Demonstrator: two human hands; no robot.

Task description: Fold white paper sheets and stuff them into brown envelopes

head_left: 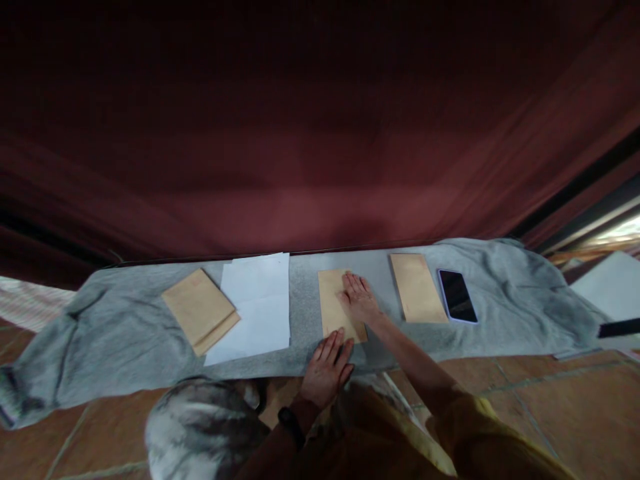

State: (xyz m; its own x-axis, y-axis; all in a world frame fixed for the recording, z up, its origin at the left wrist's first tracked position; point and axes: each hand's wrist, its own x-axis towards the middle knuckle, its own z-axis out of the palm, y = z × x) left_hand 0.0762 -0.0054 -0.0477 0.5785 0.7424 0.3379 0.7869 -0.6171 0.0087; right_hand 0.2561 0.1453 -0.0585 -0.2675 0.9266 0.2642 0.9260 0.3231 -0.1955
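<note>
The right hand (361,301) lies flat, fingers extended, on the centre envelope (330,303). The left hand (327,370) lies palm down, fingers extended, fingertips at the envelope's near end. The centre envelope rests about midway along the grey cloth (305,287), between its far and near edges. Toward the cloth's right end, a second envelope (419,288) lies close to the far edge, with a smartphone (459,297) beside it. Toward the left end, stacked envelopes (200,307) partly overlap white sheets (260,307).
</note>
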